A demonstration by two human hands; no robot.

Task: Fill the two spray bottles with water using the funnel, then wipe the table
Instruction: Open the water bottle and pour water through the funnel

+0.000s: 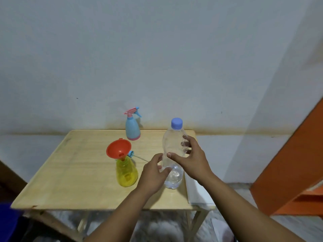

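A clear water bottle [173, 142] with a blue cap stands on the wooden table [73, 172] at its right side. My right hand [190, 159] grips its middle, fingers curled round it. My left hand [153, 173] holds its lower part from the left. A yellow spray bottle [126, 173] without its head stands left of them, with a red funnel [118, 149] tilted in its neck. Behind the funnel lies a small blue spray head [131, 154] with its thin tube. A blue spray bottle [132, 128] with a pink and blue trigger head stands at the table's back edge.
A white cloth [197, 191] lies on the table's right edge, partly under my right forearm. An orange piece of furniture [297, 168] stands to the right. A grey wall rises directly behind the table. Something dark blue [7, 222] shows at the lower left.
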